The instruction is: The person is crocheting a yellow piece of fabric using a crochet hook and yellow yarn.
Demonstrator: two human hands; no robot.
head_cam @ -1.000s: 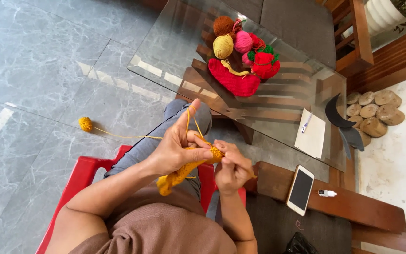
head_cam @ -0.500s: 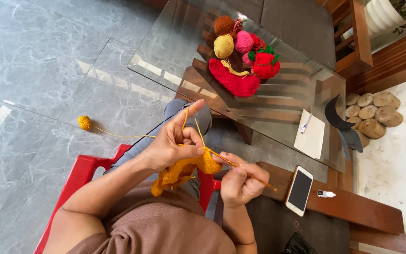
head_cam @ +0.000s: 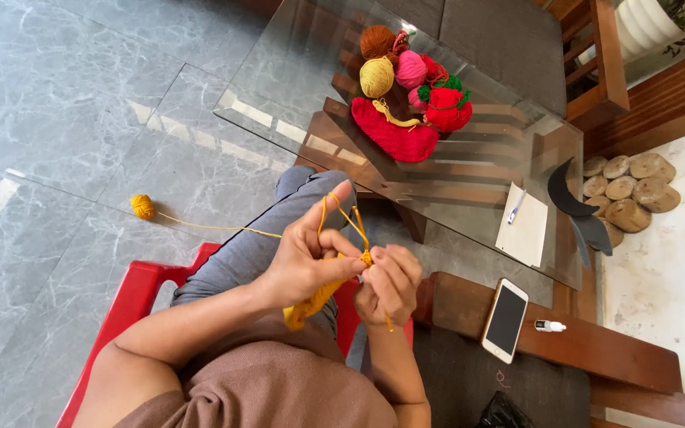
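I see a soft, knobbly strip of orange-yellow crochet work [head_cam: 311, 305] held over the lap, its long axis running from lower left up toward the fingers at upper right. My left hand [head_cam: 307, 257] pinches its upper end between thumb and fingers, the forefinger raised with the yarn strand [head_cam: 223, 228] looped over it. My right hand [head_cam: 390, 283] is curled closed around a thin hook [head_cam: 388, 321], whose handle end pokes down below the fist; the working tip is hidden between the two hands, which touch. The strand trails left across the grey marbled floor tiles [head_cam: 65, 95] to a small round yarn ball [head_cam: 143, 206]. I sit on a glossy red plastic chair [head_cam: 132, 289]. Ahead stands a glass-topped table [head_cam: 279, 87] with a slatted wooden frame, carrying fuzzy yarn balls [head_cam: 394, 67] and a red knitted piece [head_cam: 394, 135]. A notepad [head_cam: 523, 226] lies near its corner, and a phone [head_cam: 505, 319] rests on a wooden armrest [head_cam: 596, 345].
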